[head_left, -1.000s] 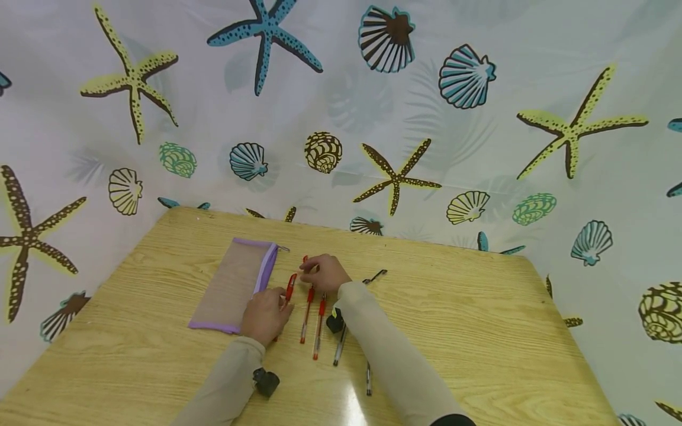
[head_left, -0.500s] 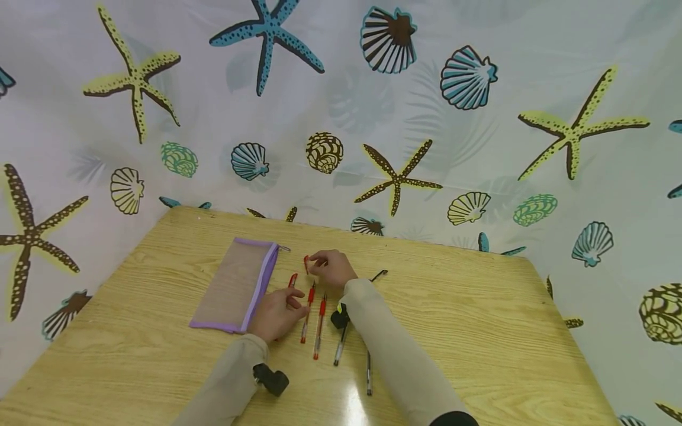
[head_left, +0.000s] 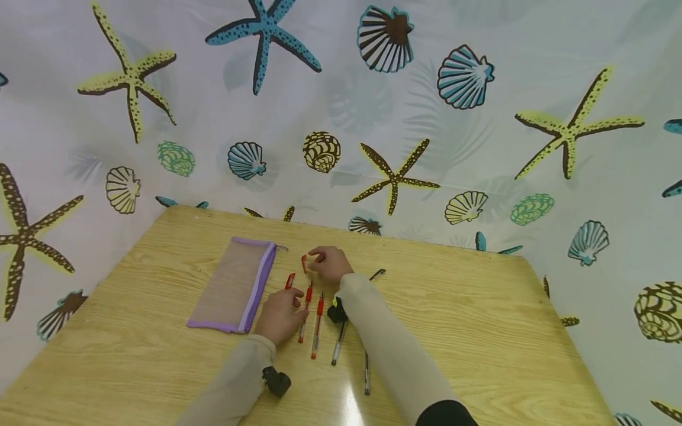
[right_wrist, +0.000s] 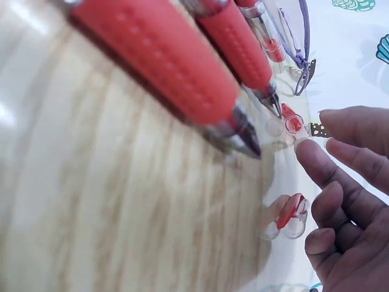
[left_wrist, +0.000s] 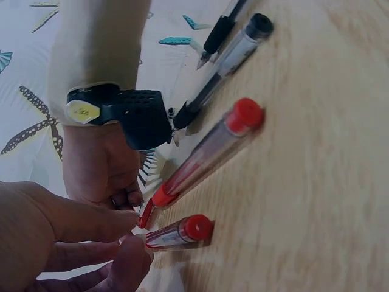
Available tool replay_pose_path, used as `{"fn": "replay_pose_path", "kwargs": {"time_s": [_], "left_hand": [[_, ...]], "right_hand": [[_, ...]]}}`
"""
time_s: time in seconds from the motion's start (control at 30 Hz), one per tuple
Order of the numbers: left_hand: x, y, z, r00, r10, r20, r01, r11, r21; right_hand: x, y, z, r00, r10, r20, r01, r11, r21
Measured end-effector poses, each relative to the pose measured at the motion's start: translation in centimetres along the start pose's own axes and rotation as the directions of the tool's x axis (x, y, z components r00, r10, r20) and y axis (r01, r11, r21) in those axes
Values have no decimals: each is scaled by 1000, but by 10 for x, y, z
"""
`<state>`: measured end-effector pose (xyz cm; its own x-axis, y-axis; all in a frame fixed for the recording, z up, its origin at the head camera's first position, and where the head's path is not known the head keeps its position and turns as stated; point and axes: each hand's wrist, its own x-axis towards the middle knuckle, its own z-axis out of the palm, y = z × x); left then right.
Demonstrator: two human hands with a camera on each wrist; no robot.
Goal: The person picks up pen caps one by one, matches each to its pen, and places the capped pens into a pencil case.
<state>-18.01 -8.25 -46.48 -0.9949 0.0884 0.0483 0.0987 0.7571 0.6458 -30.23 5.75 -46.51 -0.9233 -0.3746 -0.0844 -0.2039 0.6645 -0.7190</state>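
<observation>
In the head view my left hand [head_left: 279, 315] lies over a capped red pen [head_left: 290, 280], which it partly hides. Its thumb and index finger reach the side of a second, uncapped red pen [head_left: 302, 328], a gap between the fingertips. A third red pen [head_left: 317, 328] lies uncapped to the right. Farther back, my right hand [head_left: 331, 266] hovers with fingers loosely bent and fingertips apart. In the right wrist view two clear-and-red pen caps, a farther cap [right_wrist: 294, 123] and a nearer cap [right_wrist: 292, 213], lie by its fingertips; contact is unclear.
A mesh zip pouch [head_left: 229, 284] with purple edging lies left of the pens. Under the right forearm run a black pen [head_left: 338, 349] and another black pen [head_left: 366, 378], both partly hidden. A black cap [head_left: 378, 274] shows past the sleeve. Patterned cloth hangs behind the table [head_left: 469, 319].
My left hand has left the capped red pen's upper end and shifted right toward the second red pen. My right hand has drawn slightly right, away from the red cap.
</observation>
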Motion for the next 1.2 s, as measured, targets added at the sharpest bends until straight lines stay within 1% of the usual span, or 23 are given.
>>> {"fn": "replay_pose_path", "kwargs": {"time_s": [0.1,0.27,0.43,0.6,0.67,0.83,1.07,1.2], "left_hand": [[2,1,3,1000,0,0,0,999,40],[4,1,8,1000,9,-6,-8,997,79],[4,0,10,1000,-9,7,8,995,100],[5,1,11,1000,-4,25,2,994,112],[4,1,12,1000,2,23,-5,993,114],[2,2,12,1000,-2,22,0,994,112],[1,3,12,999,-28,37,26,998,59],[2,4,11,998,-40,41,38,998,59]], "right_hand": [[3,-1,-1,1000,-10,1,10,1000,-11],[9,-3,0,1000,-9,3,10,999,-48],[16,-7,2,1000,2,11,-1,996,-90],[16,-13,2,1000,20,11,-19,996,-89],[16,-14,2,1000,27,11,-26,995,-97],[18,-17,5,999,33,11,-31,990,-138],[19,-21,8,998,62,6,-60,985,-161],[19,-23,8,997,70,10,-67,981,-181]]}}
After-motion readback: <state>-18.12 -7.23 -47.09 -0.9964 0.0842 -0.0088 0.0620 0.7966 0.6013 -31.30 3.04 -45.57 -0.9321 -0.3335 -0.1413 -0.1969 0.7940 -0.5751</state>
